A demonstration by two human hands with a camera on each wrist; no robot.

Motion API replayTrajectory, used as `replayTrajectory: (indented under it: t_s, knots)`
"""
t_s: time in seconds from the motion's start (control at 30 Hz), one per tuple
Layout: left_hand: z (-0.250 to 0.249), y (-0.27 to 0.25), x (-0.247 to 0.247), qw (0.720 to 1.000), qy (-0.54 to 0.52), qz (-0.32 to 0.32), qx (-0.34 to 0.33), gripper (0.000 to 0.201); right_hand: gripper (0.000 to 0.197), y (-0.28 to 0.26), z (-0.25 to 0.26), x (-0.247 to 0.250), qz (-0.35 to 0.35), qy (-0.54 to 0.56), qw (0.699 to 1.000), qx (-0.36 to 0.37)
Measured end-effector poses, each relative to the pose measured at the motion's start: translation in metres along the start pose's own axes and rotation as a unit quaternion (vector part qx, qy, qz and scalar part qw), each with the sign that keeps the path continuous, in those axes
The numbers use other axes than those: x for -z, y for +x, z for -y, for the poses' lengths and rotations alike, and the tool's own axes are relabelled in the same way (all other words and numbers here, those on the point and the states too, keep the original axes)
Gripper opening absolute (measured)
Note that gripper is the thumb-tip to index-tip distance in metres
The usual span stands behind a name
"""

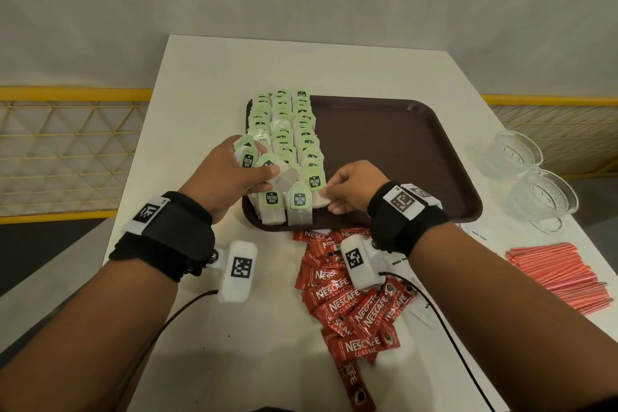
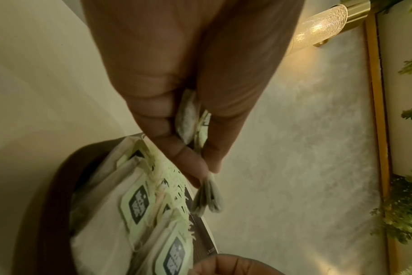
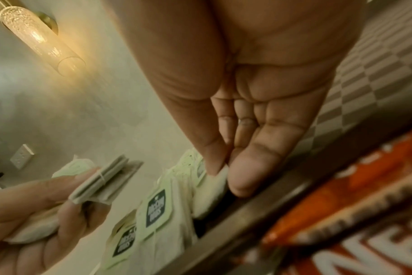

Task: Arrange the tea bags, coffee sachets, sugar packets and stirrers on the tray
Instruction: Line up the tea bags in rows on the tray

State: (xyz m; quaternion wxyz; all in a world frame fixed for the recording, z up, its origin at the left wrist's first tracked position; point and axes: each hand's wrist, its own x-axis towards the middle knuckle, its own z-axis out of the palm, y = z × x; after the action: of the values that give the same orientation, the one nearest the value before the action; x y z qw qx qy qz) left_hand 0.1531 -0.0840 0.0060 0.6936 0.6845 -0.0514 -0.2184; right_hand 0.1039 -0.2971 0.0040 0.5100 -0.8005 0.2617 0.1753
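A brown tray (image 1: 401, 144) carries three rows of green-tagged tea bags (image 1: 284, 130) along its left side. My left hand (image 1: 240, 174) hovers over the left row and grips a bundle of tea bags (image 1: 267, 167), which shows between thumb and fingers in the left wrist view as the bundle (image 2: 207, 201). My right hand (image 1: 337, 191) pinches the white tea bag (image 3: 214, 186) at the near end of the right row. Red coffee sachets (image 1: 351, 304) lie heaped on the table before the tray. Pink stirrers (image 1: 561, 274) lie at the right. White sugar packets (image 1: 399, 261) peek out under my right wrist.
Two glass cups (image 1: 511, 150) (image 1: 541, 197) stand right of the tray near the table's edge. A yellow mesh railing (image 1: 67, 144) runs beyond the table's left edge. Black cables (image 1: 451, 344) trail from my wrists across the near table. The tray's right part is bare.
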Motion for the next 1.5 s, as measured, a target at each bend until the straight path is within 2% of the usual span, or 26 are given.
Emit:
replayTrajectory:
  t_s: [0.07, 0.17, 0.23, 0.3, 0.37, 0.43, 0.5, 0.6, 0.67, 0.8, 1.0, 1.17, 1.33, 1.5]
  knots:
    - [0.000, -0.001, 0.000, 1.000, -0.003, 0.005, 0.001, 0.039, 0.012, 0.000, 0.002, -0.001, -0.001, -0.012, 1.000, -0.004]
    - [0.001, -0.004, -0.001, 1.000, 0.001, 0.016, 0.001, 0.042, 0.018, 0.002, 0.002, 0.002, -0.026, -0.075, 0.997, 0.005]
    - [0.000, -0.005, -0.003, 1.000, 0.016, 0.025, -0.006, 0.042, 0.022, -0.002, 0.004, 0.007, -0.068, -0.132, 0.987, 0.059]
    - [-0.001, -0.006, -0.008, 0.999, 0.026, 0.038, -0.012, 0.044, 0.027, -0.012, 0.009, 0.008, -0.081, -0.130, 0.979, 0.135]
    - [-0.001, -0.006, -0.014, 0.997, 0.042, 0.057, -0.021, 0.048, 0.030, -0.024, 0.016, 0.006, -0.029, -0.107, 0.976, 0.187]
    - [-0.002, -0.006, -0.021, 0.995, 0.065, 0.067, -0.031, 0.051, 0.030, -0.030, 0.020, 0.001, 0.015, -0.089, 0.975, 0.200]
    - [0.001, -0.005, -0.025, 0.995, 0.060, 0.069, -0.031, 0.050, 0.026, -0.027, 0.017, 0.001, 0.011, -0.064, 0.978, 0.197]
    - [0.007, -0.005, -0.028, 0.997, -0.019, 0.071, 0.004, 0.038, 0.019, -0.022, 0.007, 0.005, 0.006, -0.014, 0.983, 0.181]
    - [0.010, -0.005, -0.028, 0.997, -0.044, 0.061, 0.014, 0.038, 0.015, -0.023, 0.001, 0.007, 0.005, 0.022, 0.986, 0.165]
    - [0.011, -0.005, -0.028, 1.000, -0.018, 0.022, -0.010, 0.032, 0.008, -0.025, -0.004, 0.005, 0.015, 0.109, 0.986, 0.127]
    - [0.008, -0.005, -0.035, 0.999, -0.015, 0.031, -0.021, 0.017, 0.007, -0.024, 0.000, 0.000, 0.017, 0.138, 0.982, 0.125]
    - [0.012, -0.004, -0.033, 0.998, 0.008, -0.018, -0.052, 0.018, 0.008, -0.023, -0.001, 0.002, -0.002, 0.157, 0.980, 0.120]
    - [0.016, -0.004, -0.018, 0.997, -0.004, -0.068, -0.042, 0.020, 0.007, -0.017, -0.013, 0.014, -0.058, 0.096, 0.989, 0.091]
    - [0.018, -0.009, -0.015, 0.997, -0.011, -0.071, -0.035, 0.020, 0.011, -0.013, -0.014, 0.006, -0.031, 0.018, 0.999, 0.032]
